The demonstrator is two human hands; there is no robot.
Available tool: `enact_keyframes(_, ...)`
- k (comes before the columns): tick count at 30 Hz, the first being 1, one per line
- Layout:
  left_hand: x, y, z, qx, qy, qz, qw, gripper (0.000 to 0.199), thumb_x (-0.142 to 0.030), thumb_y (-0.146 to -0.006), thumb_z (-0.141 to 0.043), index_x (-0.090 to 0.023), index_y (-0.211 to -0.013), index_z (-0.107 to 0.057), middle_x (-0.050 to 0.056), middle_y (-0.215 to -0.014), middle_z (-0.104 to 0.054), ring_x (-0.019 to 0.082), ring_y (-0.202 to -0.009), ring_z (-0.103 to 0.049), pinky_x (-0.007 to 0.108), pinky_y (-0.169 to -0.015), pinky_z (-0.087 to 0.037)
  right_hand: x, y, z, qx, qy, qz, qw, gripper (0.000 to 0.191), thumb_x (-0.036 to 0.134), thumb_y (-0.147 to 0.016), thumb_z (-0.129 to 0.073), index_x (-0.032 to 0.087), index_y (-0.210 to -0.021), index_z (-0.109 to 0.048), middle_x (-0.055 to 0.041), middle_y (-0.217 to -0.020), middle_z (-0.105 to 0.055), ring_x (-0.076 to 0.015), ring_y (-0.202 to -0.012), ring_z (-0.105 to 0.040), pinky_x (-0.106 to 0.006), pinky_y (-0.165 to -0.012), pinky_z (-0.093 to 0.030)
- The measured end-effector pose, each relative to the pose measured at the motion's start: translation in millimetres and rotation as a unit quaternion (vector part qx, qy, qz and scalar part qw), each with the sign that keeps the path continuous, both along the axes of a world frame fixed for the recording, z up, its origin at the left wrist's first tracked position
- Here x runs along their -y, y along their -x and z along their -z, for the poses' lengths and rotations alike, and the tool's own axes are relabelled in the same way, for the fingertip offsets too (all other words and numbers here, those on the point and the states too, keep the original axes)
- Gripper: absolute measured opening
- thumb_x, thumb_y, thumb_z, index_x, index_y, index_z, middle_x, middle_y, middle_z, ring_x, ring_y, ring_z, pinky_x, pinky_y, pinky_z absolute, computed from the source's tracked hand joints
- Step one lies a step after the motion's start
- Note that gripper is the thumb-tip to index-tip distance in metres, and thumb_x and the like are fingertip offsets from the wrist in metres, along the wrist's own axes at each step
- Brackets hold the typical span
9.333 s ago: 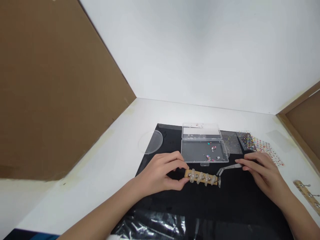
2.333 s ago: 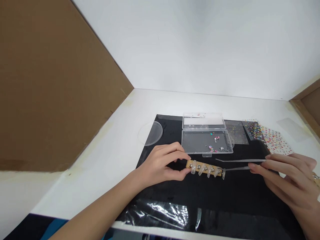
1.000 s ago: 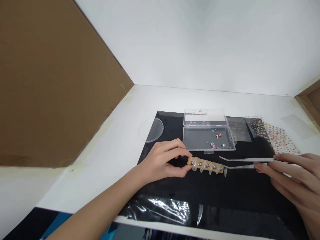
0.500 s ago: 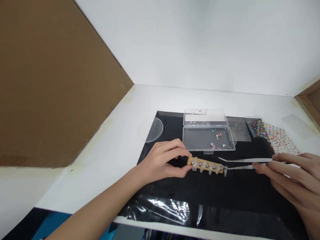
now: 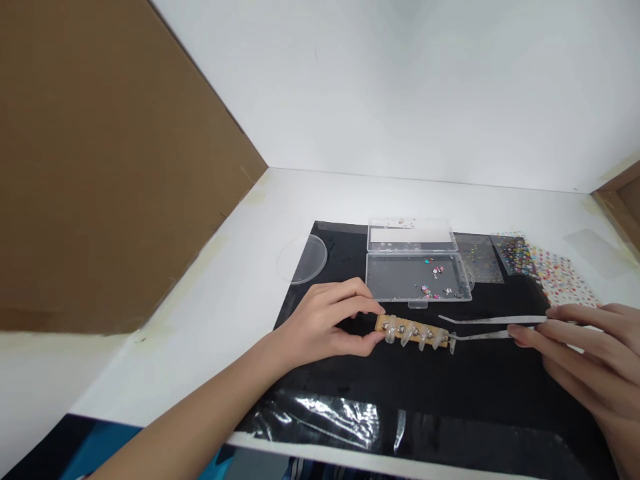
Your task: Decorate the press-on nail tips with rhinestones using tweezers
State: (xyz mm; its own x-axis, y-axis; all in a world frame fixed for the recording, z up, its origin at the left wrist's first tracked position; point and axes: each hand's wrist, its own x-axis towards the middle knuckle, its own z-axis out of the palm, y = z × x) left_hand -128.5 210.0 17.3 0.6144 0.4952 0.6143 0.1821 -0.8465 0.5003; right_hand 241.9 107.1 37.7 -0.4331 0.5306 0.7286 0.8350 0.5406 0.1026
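A nail-art workbench [image 5: 210, 333] with a rhinestone box [image 5: 395, 280] and sticker sheets [image 5: 563, 280].

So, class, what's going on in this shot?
A person's left hand pinches the end of a wooden strip lined with clear false nail tips, while the right hand holds long metal tweezers with their points at the strip's other end. An open clear plastic box holding small colourful nail decorations sits beyond.

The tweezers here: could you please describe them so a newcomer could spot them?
On the black mat, below the open clear plastic box, the right hand holds metal tweezers. Their tips point left at the wooden stick of clear false nails; they are the only metal tool there.
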Motion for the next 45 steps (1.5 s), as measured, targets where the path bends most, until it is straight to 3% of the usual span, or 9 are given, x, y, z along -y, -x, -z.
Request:
enact_keyframes(7, 0.4, -0.3, 1.1, 0.002, 0.004, -0.001, 1.0, 0.014, -0.024, -0.092, -0.078, -0.019, -0.103, -0.07, 0.001, -0.089, -0.068, 0.011, -0.064, -0.06, 0.024, -0.053, -0.046, -0.3, 2.7, -1.2, 0.004, 0.002, 0.004, 1.0, 0.038, 0.008, -0.104, -0.057, 0.039, -0.101, -0.078, 0.0041, -0.076, -0.077, -0.0212, -0.08, -0.073, -0.042, -0.07, -0.043)
enact_keyframes(15, 0.3, -0.2, 2.2, 0.003, 0.006, -0.001, 1.0, 0.014, -0.025, -0.093, -0.078, -0.02, -0.103, -0.07, 0.0, -0.088, -0.068, 0.011, -0.065, -0.061, 0.025, -0.054, -0.047, 1.5, -20.1, -22.9, 0.082, 0.068, -0.026, 0.994, 0.043, 0.008, -0.1, -0.062, 0.046, -0.106, -0.081, 0.0056, -0.076, -0.077, -0.0168, -0.07, -0.072, -0.035, -0.064, -0.046)
enact_keyframes(22, 0.0, 0.4, 2.1, -0.001, 0.003, -0.001, 1.0, 0.015, -0.026, -0.094, -0.078, -0.02, -0.104, -0.07, 0.0, -0.089, -0.068, 0.011, -0.066, -0.061, 0.025, -0.055, -0.048, 5.5, 14.4, -15.2, -0.015, 0.108, 0.072, 0.991, 0.022, 0.043, -0.09, -0.082, 0.051, -0.111, -0.082, 0.0006, -0.076, -0.075, -0.0276, -0.089, -0.075, -0.041, -0.069, -0.05)
enact_keyframes(27, 0.4, 0.3, 1.6, -0.004, 0.005, -0.005, 1.0, 0.013, -0.027, -0.094, -0.076, -0.021, -0.104, -0.069, 0.0, -0.089, -0.068, 0.011, -0.065, -0.061, 0.025, -0.054, -0.047, 5.9, 27.7, -17.0, -0.029, 0.113, 0.066, 0.991, 0.02, 0.052, -0.088, -0.082, 0.05, -0.108, -0.083, -0.0006, -0.081, -0.076, -0.0296, -0.096, -0.075, -0.043, -0.071, -0.051)
enact_keyframes(31, -0.1, 0.3, 0.9, -0.008, 0.005, -0.001, 1.0, 0.014, -0.026, -0.093, -0.077, -0.021, -0.104, -0.069, 0.0, -0.089, -0.069, 0.011, -0.065, -0.061, 0.025, -0.054, -0.047, 5.3, 5.1, -19.9, -0.009, 0.111, 0.039, 0.993, 0.018, 0.042, -0.093, -0.08, 0.05, -0.109, -0.083, 0.0015, -0.081, -0.077, -0.027, -0.089, -0.075, -0.042, -0.069, -0.051)
enact_keyframes(36, -0.4, 0.5, 0.8, -0.006, 0.003, -0.001, 1.0, 0.014, -0.026, -0.094, -0.077, -0.02, -0.104, -0.07, 0.0, -0.089, -0.068, 0.011, -0.066, -0.062, 0.025, -0.054, -0.048, 1.5, -17.7, -13.9, 0.046, 0.048, -0.023, 0.998, 0.039, 0.012, -0.1, -0.065, 0.045, -0.108, -0.082, 0.0053, -0.075, -0.076, -0.0185, -0.072, -0.072, -0.038, -0.066, -0.047)
enact_keyframes(38, -0.3, 0.6, 0.5, -0.007, 0.003, -0.001, 1.0, 0.014, -0.026, -0.094, -0.077, -0.02, -0.104, -0.07, 0.0, -0.089, -0.068, 0.011, -0.066, -0.062, 0.025, -0.054, -0.048, -0.4, -17.5, -11.7, 0.021, 0.024, -0.012, 0.999, 0.039, 0.008, -0.099, -0.065, 0.043, -0.104, -0.081, 0.0047, -0.074, -0.075, -0.0193, -0.075, -0.072, -0.039, -0.067, -0.045)
enact_keyframes(41, 0.0, 0.7, -0.1, -0.012, 0.003, -0.003, 1.0, 0.014, -0.026, -0.094, -0.077, -0.021, -0.104, -0.069, 0.0, -0.089, -0.068, 0.011, -0.066, -0.061, 0.025, -0.054, -0.047, -2.9, -11.3, -11.9, 0.103, 0.073, -0.061, 0.99, 0.044, 0.003, -0.099, -0.06, 0.04, -0.11, -0.081, 0.0033, -0.08, -0.077, -0.0179, -0.077, -0.072, -0.036, -0.068, -0.048)
enact_keyframes(45, 0.3, 0.4, -0.5, -0.01, 0.002, -0.004, 1.0, 0.013, -0.027, -0.094, -0.076, -0.021, -0.104, -0.069, 0.0, -0.088, -0.069, 0.011, -0.066, -0.062, 0.025, -0.055, -0.048, -8.1, -1.0, -18.5, 0.011, 0.048, -0.02, 0.999, 0.04, 0.0, -0.096, -0.062, 0.035, -0.104, -0.08, -0.0002, -0.081, -0.076, -0.0219, -0.082, -0.072, -0.04, -0.072, -0.048)
